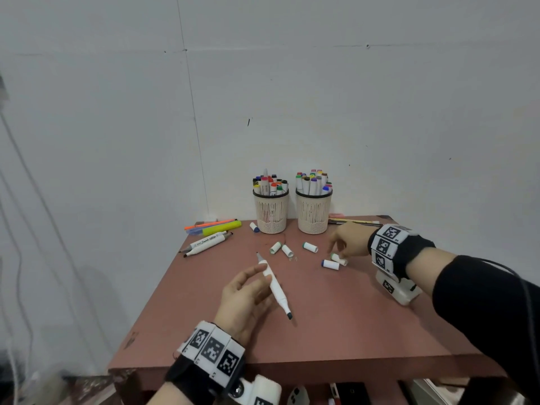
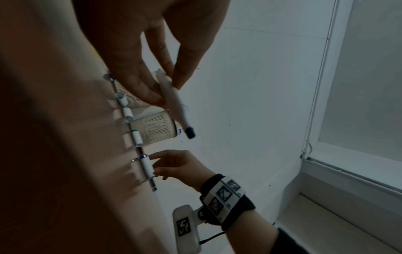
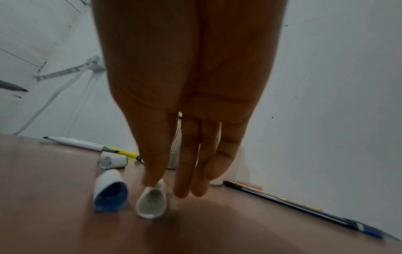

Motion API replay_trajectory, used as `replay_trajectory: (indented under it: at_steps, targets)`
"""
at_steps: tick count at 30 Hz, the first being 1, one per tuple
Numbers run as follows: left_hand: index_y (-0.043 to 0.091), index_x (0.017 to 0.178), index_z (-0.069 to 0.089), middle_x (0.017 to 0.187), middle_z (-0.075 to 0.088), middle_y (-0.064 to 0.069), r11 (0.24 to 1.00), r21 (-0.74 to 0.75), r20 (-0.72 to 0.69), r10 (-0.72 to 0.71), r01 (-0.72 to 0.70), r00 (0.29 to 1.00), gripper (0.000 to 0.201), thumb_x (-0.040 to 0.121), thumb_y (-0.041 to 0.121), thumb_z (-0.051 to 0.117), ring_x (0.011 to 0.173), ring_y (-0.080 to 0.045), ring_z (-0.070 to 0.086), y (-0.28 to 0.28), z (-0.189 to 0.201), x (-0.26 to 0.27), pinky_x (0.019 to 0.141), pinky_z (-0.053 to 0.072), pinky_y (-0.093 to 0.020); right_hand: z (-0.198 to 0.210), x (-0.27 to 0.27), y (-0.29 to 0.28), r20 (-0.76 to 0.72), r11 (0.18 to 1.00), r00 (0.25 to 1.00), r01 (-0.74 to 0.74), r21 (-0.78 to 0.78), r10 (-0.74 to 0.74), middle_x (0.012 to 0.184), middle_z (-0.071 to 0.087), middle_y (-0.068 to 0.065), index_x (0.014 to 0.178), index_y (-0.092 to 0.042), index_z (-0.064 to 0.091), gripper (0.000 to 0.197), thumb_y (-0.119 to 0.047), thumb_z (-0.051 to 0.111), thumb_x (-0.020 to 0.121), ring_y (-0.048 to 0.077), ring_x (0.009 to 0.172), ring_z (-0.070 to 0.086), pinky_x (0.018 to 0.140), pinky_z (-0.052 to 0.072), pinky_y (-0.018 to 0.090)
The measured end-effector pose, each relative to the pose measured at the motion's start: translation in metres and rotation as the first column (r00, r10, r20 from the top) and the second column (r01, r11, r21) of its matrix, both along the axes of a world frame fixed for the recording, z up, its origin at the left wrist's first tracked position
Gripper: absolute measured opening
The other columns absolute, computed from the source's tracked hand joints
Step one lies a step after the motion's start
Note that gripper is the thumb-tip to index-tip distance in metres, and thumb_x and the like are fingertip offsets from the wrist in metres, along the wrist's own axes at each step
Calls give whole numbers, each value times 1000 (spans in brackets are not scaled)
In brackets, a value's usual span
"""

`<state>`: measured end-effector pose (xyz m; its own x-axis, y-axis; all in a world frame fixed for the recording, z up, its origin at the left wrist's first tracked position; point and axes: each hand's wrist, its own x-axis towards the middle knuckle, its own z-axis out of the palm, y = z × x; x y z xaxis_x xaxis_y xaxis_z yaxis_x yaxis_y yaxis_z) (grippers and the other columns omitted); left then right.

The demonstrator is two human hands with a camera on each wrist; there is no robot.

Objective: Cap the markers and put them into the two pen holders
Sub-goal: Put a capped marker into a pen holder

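Observation:
My left hand [image 1: 260,280] pinches an uncapped white marker [image 1: 274,287] above the middle of the brown table [image 1: 336,331]; its thin tip points away and its dark chisel tip toward me. In the left wrist view my left hand's fingers [image 2: 152,92] and thumb grip the marker [image 2: 174,104]. My right hand [image 1: 336,250] reaches down at the right with straight fingers, one fingertip [image 3: 150,180] touching a white cap [image 3: 151,201]. A blue-ended cap [image 3: 109,192] lies beside it. Two beige pen holders [image 1: 271,214] [image 1: 314,214] full of capped markers stand at the back.
Loose caps [image 1: 275,247] [image 1: 287,250] [image 1: 310,247] lie before the holders, one more [image 1: 254,227] by the left holder. Uncapped markers [image 1: 204,244], a yellow highlighter [image 1: 222,228] and an orange pen lie back left. Pens [image 1: 353,221] lie back right.

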<state>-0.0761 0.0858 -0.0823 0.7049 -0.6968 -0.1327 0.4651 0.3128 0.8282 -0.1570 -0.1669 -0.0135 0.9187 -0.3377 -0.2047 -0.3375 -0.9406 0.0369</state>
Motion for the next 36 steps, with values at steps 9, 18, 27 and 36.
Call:
replay_trajectory:
  at_steps: [9, 18, 27, 36]
  targets:
    - [4, 105, 62, 97, 63, -27, 996, -84, 44, 23, -19, 999, 22, 87, -6, 57, 87, -34, 65, -5, -8, 0, 67, 59, -36, -1, 1, -4, -83, 998, 994, 63, -24, -65, 100, 68, 10, 112, -16, 63, 36, -3, 65, 78, 14, 79, 51, 58, 37, 17]
    - [4, 102, 63, 98, 64, -22, 990, -133, 65, 57, -48, 996, 22, 89, -10, 51, 85, -32, 65, -6, -9, 3, 58, 57, -30, 19, -7, 19, 310, 981, 944, 52, 186, -109, 83, 59, -1, 113, -22, 63, 41, -1, 62, 78, 12, 78, 54, 71, 44, 20]
    - [6, 97, 64, 90, 66, -15, 981, -146, 77, 141, -129, 987, 23, 89, -10, 51, 84, -31, 65, -7, -10, 4, 69, 60, -37, 25, -37, 100, 507, 651, 757, -144, 745, -412, 74, 62, 3, 105, -14, 69, 34, 8, 64, 79, 16, 71, 65, 76, 55, 28]
    - [7, 92, 66, 80, 64, -9, 965, -175, 96, 214, -195, 972, 19, 88, -8, 55, 64, -12, 66, -7, -10, 4, 68, 59, -28, -36, -44, 144, 353, 167, 447, -404, 900, -822, 76, 70, 7, 97, -9, 60, 29, 12, 65, 78, 22, 69, 60, 69, 48, 32]
